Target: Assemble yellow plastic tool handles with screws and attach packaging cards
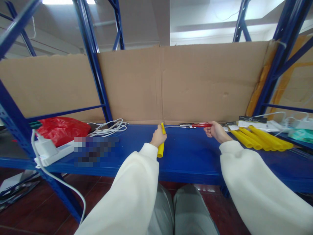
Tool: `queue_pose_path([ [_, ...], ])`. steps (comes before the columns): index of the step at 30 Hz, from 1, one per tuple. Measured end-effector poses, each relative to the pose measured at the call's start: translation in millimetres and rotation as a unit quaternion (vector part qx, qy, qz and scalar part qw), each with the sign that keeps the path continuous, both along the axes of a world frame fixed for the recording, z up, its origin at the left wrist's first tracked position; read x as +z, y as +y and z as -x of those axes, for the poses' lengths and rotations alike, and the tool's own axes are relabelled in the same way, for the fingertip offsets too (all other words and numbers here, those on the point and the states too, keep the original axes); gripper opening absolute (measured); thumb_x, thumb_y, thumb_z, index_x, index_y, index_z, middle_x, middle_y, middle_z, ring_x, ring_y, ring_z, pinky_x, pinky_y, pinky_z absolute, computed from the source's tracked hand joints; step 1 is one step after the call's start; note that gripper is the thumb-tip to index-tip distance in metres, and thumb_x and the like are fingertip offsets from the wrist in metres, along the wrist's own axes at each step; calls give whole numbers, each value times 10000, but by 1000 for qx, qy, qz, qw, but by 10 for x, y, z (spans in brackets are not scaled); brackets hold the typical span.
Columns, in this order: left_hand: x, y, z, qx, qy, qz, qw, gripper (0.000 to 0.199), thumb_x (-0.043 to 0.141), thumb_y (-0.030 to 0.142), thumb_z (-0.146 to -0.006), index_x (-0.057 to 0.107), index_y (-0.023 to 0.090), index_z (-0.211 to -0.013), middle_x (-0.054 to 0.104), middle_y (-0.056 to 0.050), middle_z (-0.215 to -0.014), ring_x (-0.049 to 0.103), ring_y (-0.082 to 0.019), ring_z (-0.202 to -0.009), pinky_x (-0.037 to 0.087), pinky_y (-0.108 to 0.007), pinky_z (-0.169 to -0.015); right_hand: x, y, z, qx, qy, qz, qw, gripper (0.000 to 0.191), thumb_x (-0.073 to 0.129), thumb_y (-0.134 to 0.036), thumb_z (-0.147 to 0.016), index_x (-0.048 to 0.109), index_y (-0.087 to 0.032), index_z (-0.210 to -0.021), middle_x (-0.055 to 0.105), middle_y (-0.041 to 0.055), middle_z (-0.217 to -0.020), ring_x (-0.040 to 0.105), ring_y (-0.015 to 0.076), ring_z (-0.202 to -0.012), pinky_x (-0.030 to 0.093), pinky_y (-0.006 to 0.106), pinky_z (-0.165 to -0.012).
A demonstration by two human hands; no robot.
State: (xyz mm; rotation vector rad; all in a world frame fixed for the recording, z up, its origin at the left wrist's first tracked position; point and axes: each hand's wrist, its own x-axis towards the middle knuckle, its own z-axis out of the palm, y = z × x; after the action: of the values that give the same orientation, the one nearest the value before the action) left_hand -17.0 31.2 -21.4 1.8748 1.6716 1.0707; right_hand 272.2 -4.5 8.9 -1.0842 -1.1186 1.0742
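Note:
My left hand (158,135) is closed around a yellow tube (160,150), held steeply above the blue shelf board. In my right hand (217,131), the fingers pinch the end of a screwdriver with a red handle (200,125). Its thin metal shaft (172,126) points left, level, toward the top of the yellow tube. Whether the tip touches the tube I cannot tell. Several more yellow tubes (262,138) lie side by side on the board, right of my right hand.
A cardboard sheet (129,85) stands along the back. To the left are a red plastic bag (65,130), a coiled white cable (110,128) and a white power strip (58,153). Black-and-white packages (252,122) lie behind the tubes. Blue posts (94,65) frame the shelf board (190,153).

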Motion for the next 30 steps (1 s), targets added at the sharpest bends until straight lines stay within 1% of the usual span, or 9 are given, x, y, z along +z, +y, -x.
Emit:
queue_pose_path([
  [2, -2, 5, 2, -2, 0, -1, 1000, 438, 691, 162, -823, 456, 220, -1188, 705, -135, -1175, 745, -236, -937, 574, -349, -821, 13, -10, 19, -2, 15, -28, 999, 202, 430, -236, -916, 535, -197, -747, 536, 7, -497, 371, 113, -342, 264, 220, -324],
  [4, -4, 8, 3, -3, 1, 0, 1000, 440, 689, 158, -822, 458, 221, -1191, 705, -133, -1177, 744, -238, -946, 574, -349, -823, 8, -15, 44, -13, 23, -52, 998, 181, 472, -226, -919, 558, -189, -764, 567, 11, -545, 419, 113, -373, 302, 217, -337],
  [8, -5, 9, 4, -1, 1, -2, 1000, 445, 690, 151, -821, 464, 216, -1198, 705, -139, -1176, 744, -244, -952, 574, -355, -831, -32, -8, 62, -31, 22, -89, 995, 160, 621, -294, -903, 598, -184, -789, 595, 7, -589, 459, 105, -412, 351, 213, -355],
  [12, -6, 9, 4, -8, 8, 0, 1000, 430, 687, 155, -831, 463, 214, -1194, 708, -134, -1172, 744, -238, -949, 572, -346, -829, -74, 8, 43, -63, 8, -129, 990, 286, 783, -418, -803, 636, -173, -786, 573, -8, -568, 458, 87, -424, 364, 202, -358],
  [16, -8, 12, 5, -12, 11, -1, 1000, 420, 684, 155, -833, 468, 213, -1187, 708, -134, -1174, 746, -234, -935, 570, -342, -827, -90, 10, 35, -77, 4, -136, 988, 421, 847, -529, -701, 643, -181, -824, 554, -32, -526, 423, 73, -388, 325, 194, -329],
  [19, -5, 8, 4, -10, 11, -2, 1000, 416, 672, 147, -837, 468, 216, -1193, 710, -131, -1175, 746, -231, -935, 571, -338, -822, -86, 2, 39, -88, 3, -131, 987, 473, 832, -585, -690, 633, -190, -857, 488, -69, -459, 362, 59, -340, 250, 180, -308],
  [24, 9, -15, 1, -13, 17, -1, 1000, 395, 659, 131, -841, 476, 213, -1182, 706, -135, -1187, 746, -230, -936, 573, -335, -819, -80, -19, 63, -111, -28, -96, 989, 493, 716, -649, -787, 640, -167, -860, 383, -92, -380, 278, 50, -300, 157, 180, -306],
  [27, 11, -21, -1, -11, 17, -3, 1000, 398, 657, 128, -840, 475, 210, -1185, 706, -141, -1190, 748, -232, -924, 574, -346, -822, -75, -26, 74, -118, -36, -73, 990, 448, 656, -612, -854, 629, -165, -869, 365, -92, -366, 260, 57, -296, 140, 184, -312],
  [30, 5, -12, -1, -7, 16, -5, 1000, 412, 659, 134, -838, 472, 212, -1197, 710, -139, -1178, 749, -235, -923, 575, -356, -828, -61, -15, 57, -97, -27, -56, 993, 323, 568, -486, -917, 612, -167, -892, 385, -79, -380, 252, 67, -295, 141, 192, -320],
])
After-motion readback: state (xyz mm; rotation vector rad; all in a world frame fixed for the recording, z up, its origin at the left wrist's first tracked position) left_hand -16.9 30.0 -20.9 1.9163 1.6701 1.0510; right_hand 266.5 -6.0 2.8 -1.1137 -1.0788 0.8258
